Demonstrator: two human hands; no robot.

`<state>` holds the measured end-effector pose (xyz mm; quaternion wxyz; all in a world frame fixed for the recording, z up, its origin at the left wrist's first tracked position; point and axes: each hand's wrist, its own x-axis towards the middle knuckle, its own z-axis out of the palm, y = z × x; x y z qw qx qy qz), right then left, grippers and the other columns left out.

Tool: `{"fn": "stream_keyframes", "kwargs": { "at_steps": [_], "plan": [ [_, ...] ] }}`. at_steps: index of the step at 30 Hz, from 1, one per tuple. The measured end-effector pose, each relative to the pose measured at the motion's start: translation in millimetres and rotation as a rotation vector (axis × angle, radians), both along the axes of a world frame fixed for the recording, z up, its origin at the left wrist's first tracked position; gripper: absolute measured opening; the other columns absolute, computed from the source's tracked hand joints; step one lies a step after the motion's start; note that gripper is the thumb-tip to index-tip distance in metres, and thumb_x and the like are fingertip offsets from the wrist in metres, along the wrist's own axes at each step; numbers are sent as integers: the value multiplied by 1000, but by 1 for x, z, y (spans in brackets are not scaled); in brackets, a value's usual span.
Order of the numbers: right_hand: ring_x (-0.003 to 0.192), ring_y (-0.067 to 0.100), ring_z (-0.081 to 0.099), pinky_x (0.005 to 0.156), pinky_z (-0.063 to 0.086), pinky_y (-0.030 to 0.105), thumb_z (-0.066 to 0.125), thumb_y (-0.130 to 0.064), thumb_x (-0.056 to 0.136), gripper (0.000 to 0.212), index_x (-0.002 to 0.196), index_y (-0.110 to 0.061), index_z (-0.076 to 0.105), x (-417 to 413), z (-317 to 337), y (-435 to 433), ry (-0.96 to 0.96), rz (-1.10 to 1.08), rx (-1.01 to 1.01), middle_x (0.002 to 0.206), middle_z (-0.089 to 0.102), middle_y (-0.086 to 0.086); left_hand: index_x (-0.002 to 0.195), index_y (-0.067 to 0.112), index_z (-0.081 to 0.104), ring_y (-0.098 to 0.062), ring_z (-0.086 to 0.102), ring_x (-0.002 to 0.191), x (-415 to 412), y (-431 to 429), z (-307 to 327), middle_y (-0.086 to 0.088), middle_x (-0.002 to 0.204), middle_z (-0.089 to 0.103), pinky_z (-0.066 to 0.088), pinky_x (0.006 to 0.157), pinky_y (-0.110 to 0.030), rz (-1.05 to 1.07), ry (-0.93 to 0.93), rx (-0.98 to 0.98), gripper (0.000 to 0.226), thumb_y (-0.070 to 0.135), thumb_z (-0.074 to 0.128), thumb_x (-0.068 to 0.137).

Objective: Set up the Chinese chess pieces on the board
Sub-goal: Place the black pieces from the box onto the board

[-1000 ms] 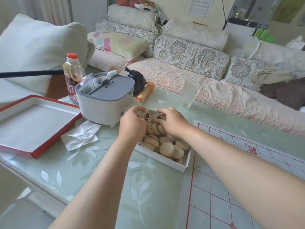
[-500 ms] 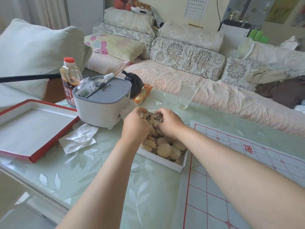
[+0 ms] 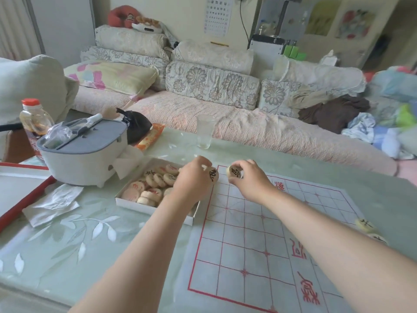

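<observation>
Chess pieces (image 3: 155,179), pale round discs, left hand (image 3: 194,180) and right hand (image 3: 251,180) each pinching a black-marked one

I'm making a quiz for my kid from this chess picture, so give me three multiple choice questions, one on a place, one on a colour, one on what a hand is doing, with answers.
1. Where is the white box of pieces?
A) on the table, left of the board
B) on the sofa
C) in the board's middle

2. What colour are the characters on the left-hand piece and the right-hand piece?
A) red
B) green
C) black

3. What is the right hand doing?
A) lying flat
B) pinching a piece
C) lifting a glass

Answers: 1 A, the box lies beside the board's left edge. 2 C, both faces show black strokes. 3 B, fingers and thumb curl round the disc.
</observation>
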<state>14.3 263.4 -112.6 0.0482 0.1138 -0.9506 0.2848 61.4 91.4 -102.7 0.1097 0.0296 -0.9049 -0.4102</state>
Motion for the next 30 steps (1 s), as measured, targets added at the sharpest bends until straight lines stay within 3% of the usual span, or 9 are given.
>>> {"fn": "stream_keyframes", "kwargs": {
  "at_steps": [2, 4, 7, 10, 13, 18, 23, 26, 30],
  "plan": [
    [112, 19, 55, 90, 41, 32, 68, -34, 90, 44, 130, -26, 51, 9, 2, 38, 6, -69, -4, 127, 51, -4, 114, 23, 56, -21, 60, 77, 2, 27, -5, -5, 99, 67, 47, 62, -29, -46, -11, -31, 20, 27, 47, 97],
    [107, 19, 58, 90, 43, 33, 71, -39, 87, 53, 133, -28, 45, 17, 2, 75, -12, -125, -1, 122, 54, -7, 114, 24, 56, -17, 59, 73, 5, 50, -14, -3, 101, 66, 47, 57, -27, -100, -39, -39, 20, 28, 48, 97],
    [92, 15, 64, 87, 49, 34, 74, -37, 82, 41, 116, -32, 50, 27, 0, 126, -16, -174, -2, 114, 61, -10, 114, 25, 56, -12, 57, 65, 9, 78, -22, 2, 104, 63, 42, 47, -24, -150, -50, -5, 19, 29, 48, 97],
    [101, 12, 60, 90, 47, 35, 76, -35, 82, 29, 103, -31, 56, 35, -5, 172, -13, -209, 19, 111, 62, -12, 114, 25, 55, -13, 57, 66, 9, 109, -24, 4, 103, 61, 41, 47, -24, -152, -48, 58, 19, 27, 48, 97],
    [106, 13, 59, 91, 46, 35, 70, -40, 87, 22, 103, -32, 58, 38, -15, 215, -28, -256, -1, 111, 63, -13, 114, 26, 54, -16, 57, 70, 1, 149, -29, 1, 106, 62, 42, 50, -25, -175, -40, 96, 19, 23, 46, 97],
    [107, 15, 59, 91, 48, 35, 67, -42, 88, 22, 106, -30, 61, 27, -23, 282, -8, -405, -57, 114, 64, -10, 122, 29, 59, -13, 50, 63, -17, 217, -28, -3, 112, 60, 34, 41, -19, -258, -68, 51, 32, 18, 40, 99],
    [98, 15, 63, 88, 51, 35, 73, -45, 80, 24, 98, -33, 61, 8, -26, 331, -7, -513, -96, 107, 66, -11, 119, 30, 62, -10, 45, 56, -40, 272, -22, 2, 101, 62, 34, 46, -22, -338, -107, 23, 27, 25, 47, 97],
    [95, 16, 64, 86, 52, 34, 73, -46, 79, 23, 94, -33, 63, -5, -35, 346, -36, -518, -92, 106, 66, -12, 115, 28, 63, -13, 46, 52, -55, 296, -26, 1, 97, 62, 34, 41, -19, -342, -142, 66, 25, 23, 49, 95],
    [96, 16, 61, 83, 48, 30, 73, -37, 82, 18, 96, -30, 66, -23, -40, 355, -21, -536, -96, 104, 65, -10, 114, 27, 62, -15, 51, 60, -69, 319, -32, 3, 93, 60, 35, 45, -21, -335, -153, 67, 23, 22, 50, 95]
  ]
}}
